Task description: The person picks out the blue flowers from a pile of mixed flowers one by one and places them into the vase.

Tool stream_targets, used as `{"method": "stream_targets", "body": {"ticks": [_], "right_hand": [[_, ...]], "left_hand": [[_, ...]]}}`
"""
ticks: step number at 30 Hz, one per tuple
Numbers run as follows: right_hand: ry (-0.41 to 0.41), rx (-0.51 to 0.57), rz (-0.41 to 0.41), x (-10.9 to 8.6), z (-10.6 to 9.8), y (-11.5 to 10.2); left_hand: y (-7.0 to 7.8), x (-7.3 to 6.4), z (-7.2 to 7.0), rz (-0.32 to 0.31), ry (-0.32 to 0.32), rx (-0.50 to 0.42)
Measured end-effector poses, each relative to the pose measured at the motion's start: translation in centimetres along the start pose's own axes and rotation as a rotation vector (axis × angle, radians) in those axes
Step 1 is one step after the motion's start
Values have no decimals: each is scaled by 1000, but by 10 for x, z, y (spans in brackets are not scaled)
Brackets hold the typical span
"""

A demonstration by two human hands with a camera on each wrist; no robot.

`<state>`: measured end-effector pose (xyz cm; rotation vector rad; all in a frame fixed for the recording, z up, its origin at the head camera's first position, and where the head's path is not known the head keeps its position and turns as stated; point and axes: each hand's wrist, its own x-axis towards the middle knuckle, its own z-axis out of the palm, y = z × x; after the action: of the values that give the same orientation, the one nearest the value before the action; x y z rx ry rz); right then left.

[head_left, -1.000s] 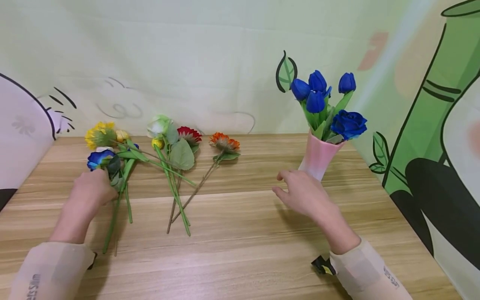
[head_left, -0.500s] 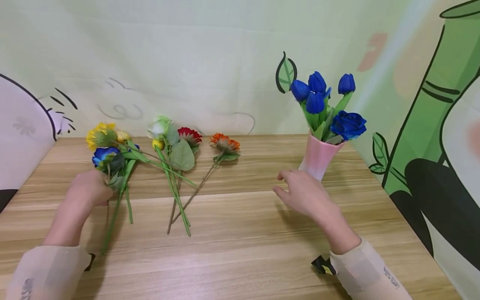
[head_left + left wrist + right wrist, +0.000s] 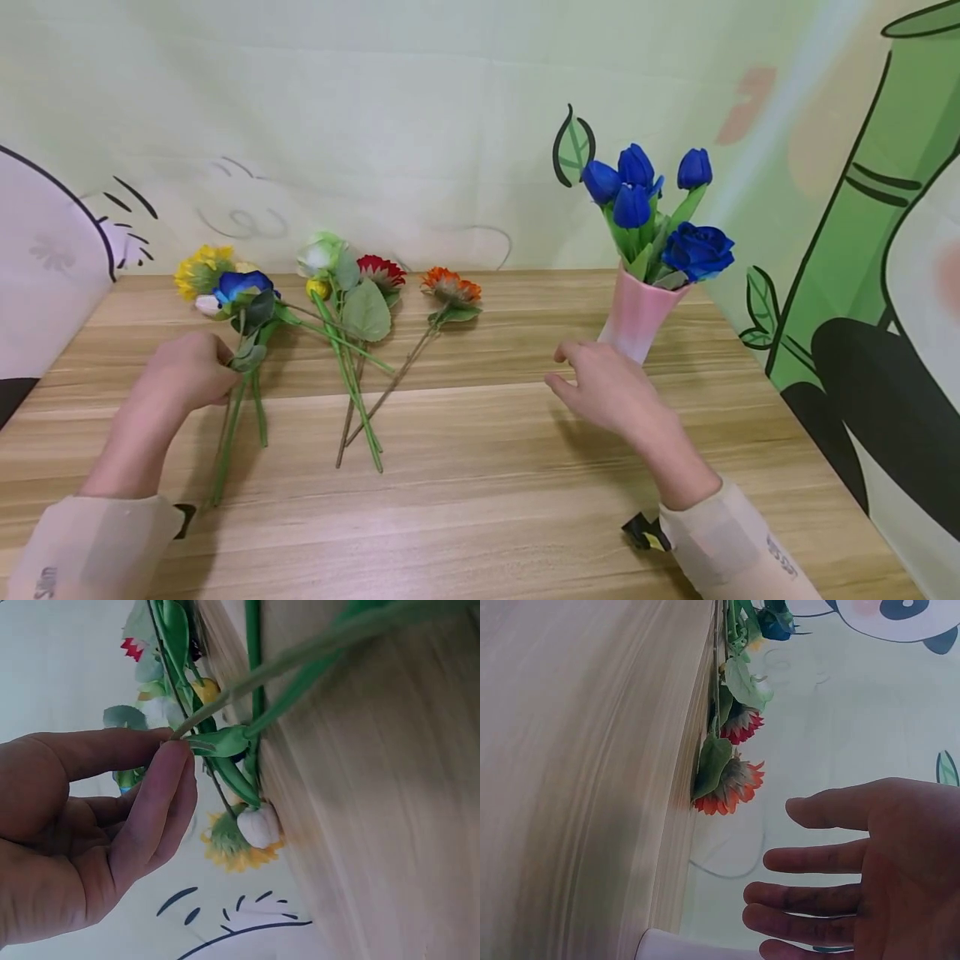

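Observation:
My left hand [image 3: 183,371] pinches the stem [image 3: 300,660] of a blue rose [image 3: 242,285] between thumb and fingertips, as the left wrist view shows. The rose's head covers part of a yellow flower [image 3: 197,273] and its neighbours at the table's left. A white tulip bud [image 3: 259,826] lies close by. My right hand [image 3: 607,383] hovers with loosely extended fingers and nothing in them, in front of a pink-and-white vase [image 3: 647,310]. Several blue tulips [image 3: 632,206] and another blue rose [image 3: 697,252] stand in that vase. The hand hides some of the vase's base.
Mid-table lie a white-green flower [image 3: 321,254], a red flower [image 3: 381,271] and an orange flower [image 3: 452,287], their stems crossing toward me. The wooden table [image 3: 465,508] meets a printed backdrop [image 3: 420,125] behind the flowers.
My left hand has drawn the blue rose to the right and slightly upward, over the other flowers. The right hand and the vase have stayed in place.

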<state>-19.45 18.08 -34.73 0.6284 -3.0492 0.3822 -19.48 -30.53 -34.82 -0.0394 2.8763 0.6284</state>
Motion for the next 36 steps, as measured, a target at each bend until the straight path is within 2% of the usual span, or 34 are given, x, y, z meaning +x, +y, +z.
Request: {"method": "stream_targets", "body": {"ticks": [5, 11, 18, 25, 29, 36], "right_hand": [[1, -1, 0, 0, 1, 0], [13, 10, -13, 1, 2, -1], [29, 7, -28, 2, 4, -1], [37, 12, -34, 3, 5, -4], [35, 18, -24, 4, 4, -7], [61, 33, -56, 7, 4, -10]], "left_hand": [[6, 0, 1, 33, 31, -7], [18, -2, 4, 104, 113, -7], [37, -3, 6, 125, 123, -33], [49, -6, 9, 142, 145, -77], [57, -7, 11, 174, 172, -100], [75, -8, 18, 229, 208, -202]]}}
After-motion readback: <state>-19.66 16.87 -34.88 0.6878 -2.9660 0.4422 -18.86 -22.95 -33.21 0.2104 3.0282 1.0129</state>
